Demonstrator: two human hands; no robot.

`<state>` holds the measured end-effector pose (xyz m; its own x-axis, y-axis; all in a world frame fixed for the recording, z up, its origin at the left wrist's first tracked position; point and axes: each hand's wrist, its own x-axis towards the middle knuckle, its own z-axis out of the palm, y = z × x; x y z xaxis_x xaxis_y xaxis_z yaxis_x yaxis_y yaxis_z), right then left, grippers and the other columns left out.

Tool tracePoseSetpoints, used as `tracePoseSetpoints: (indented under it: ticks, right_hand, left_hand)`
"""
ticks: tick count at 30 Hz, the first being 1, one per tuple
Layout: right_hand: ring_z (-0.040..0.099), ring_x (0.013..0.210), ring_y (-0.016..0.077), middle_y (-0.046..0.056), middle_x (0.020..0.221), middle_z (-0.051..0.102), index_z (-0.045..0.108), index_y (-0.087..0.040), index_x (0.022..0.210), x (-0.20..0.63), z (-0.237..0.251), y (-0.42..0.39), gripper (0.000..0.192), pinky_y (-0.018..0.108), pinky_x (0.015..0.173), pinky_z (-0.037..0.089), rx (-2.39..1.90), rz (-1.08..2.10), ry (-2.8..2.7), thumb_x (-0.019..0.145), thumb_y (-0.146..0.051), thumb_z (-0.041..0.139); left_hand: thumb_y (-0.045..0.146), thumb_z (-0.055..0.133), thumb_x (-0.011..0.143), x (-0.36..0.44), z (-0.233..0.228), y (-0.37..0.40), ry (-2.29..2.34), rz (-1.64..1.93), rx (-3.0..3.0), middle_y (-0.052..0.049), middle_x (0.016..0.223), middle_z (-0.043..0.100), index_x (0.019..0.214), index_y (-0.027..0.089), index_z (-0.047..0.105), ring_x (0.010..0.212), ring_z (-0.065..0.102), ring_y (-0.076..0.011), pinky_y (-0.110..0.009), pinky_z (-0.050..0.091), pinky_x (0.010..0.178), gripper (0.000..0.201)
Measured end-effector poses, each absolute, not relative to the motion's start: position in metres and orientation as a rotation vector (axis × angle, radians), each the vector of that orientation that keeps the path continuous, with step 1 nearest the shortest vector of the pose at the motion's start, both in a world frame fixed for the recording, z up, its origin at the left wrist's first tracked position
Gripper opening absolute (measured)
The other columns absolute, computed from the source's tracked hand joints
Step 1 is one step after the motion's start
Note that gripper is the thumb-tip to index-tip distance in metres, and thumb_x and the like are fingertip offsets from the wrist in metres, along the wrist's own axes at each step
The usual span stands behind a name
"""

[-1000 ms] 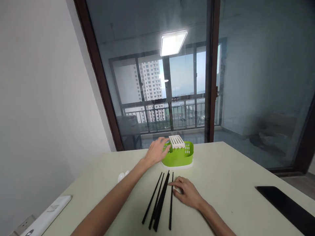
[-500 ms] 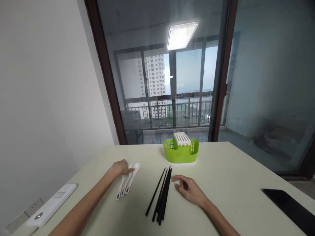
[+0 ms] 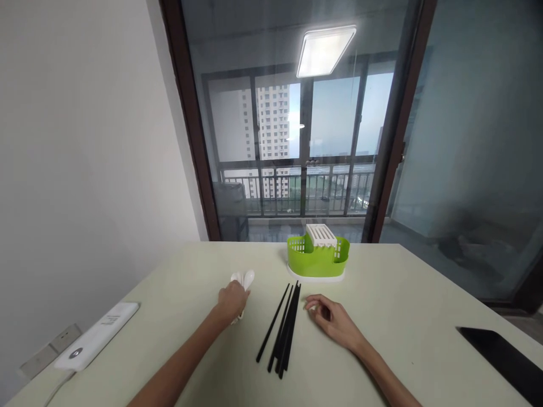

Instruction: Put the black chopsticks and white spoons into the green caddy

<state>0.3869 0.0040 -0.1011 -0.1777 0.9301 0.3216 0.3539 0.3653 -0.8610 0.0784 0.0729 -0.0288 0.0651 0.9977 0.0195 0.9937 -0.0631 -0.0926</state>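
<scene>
A: What's the setting?
B: A pale green table before a brown-framed glass door. Near its far edge stands an upright bright-green plastic utensil caddy with a white slatted top and white base.
A: And the left hand?
B: Over a cluster of glossy white spoons, in front of the caddy and to its left. The bowls show past the knuckles, so it seems to gather them at the handles, where slim shapes bunch easily. Its back hides the fingers; I can't tell whether they're clamped or merely resting.
A: The right hand?
B: Holding nothing: fingers loosely curled, thumb apart from them, just beside slender black chopsticks.
A: Why do those lie so?
B: Thin tips point toward the caddy, presumably to leave the thicker ends on the near side.
</scene>
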Motion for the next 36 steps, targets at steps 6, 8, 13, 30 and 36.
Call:
tracePoseSetpoints:
  ticks: [6,8,13,30,36]
  right_hand:
    - [0.057,0.070,0.0161,0.003,0.098,0.074,0.069,-0.022,0.110,0.387,-0.101,0.004,0.026,0.029,0.068,0.043,-1.142,0.824,-1.702,0.089,-0.034,0.058]
    - [0.057,0.071,0.0164,0.003,0.097,0.074,0.069,-0.022,0.110,0.386,-0.099,0.004,0.026,0.029,0.069,0.043,-1.140,0.833,-1.687,0.090,-0.035,0.059]
    - [0.055,0.069,0.0164,0.004,0.092,0.074,0.070,-0.022,0.108,0.384,-0.096,0.004,0.029,0.030,0.067,0.042,-1.123,0.859,-1.624,0.092,-0.043,0.060]
    - [0.049,0.058,0.0157,-0.005,0.061,0.051,0.054,-0.025,0.082,0.402,-0.081,0.007,0.044,0.028,0.058,0.041,-1.023,0.909,-1.106,0.090,-0.068,0.058]
    - [0.059,0.065,0.0199,0.001,0.069,0.065,0.055,-0.025,0.076,0.402,-0.078,0.009,0.048,0.031,0.059,0.047,-1.047,0.917,-1.055,0.086,-0.071,0.060]
  left_hand:
    - [0.036,0.065,0.097,0.110,-0.045,0.070,-2.042,0.094,-2.229,-0.011,0.126,0.065,0.127,0.015,0.062,0.107,0.067,-0.0238,-0.045,0.058,0.090,0.036]
    - [0.033,0.065,0.098,0.121,-0.047,0.066,-2.004,0.066,-2.263,-0.012,0.126,0.064,0.129,0.014,0.060,0.107,0.067,-0.0244,-0.045,0.058,0.091,0.037]
    - [0.003,0.053,0.093,0.138,-0.044,0.058,-1.907,-0.038,-2.422,-0.024,0.119,0.062,0.128,0.004,0.055,0.105,0.069,-0.0306,-0.040,0.056,0.088,0.035]
    - [0.026,0.026,0.105,0.242,-0.021,0.017,-1.387,-0.530,-3.244,-0.014,0.111,0.071,0.108,0.016,0.060,0.104,0.066,-0.0237,-0.034,0.049,0.096,0.036]
    - [0.040,0.022,0.107,0.242,-0.024,0.023,-1.634,-0.632,-3.197,-0.012,0.108,0.073,0.106,0.018,0.061,0.100,0.069,-0.0227,-0.032,0.051,0.089,0.045]
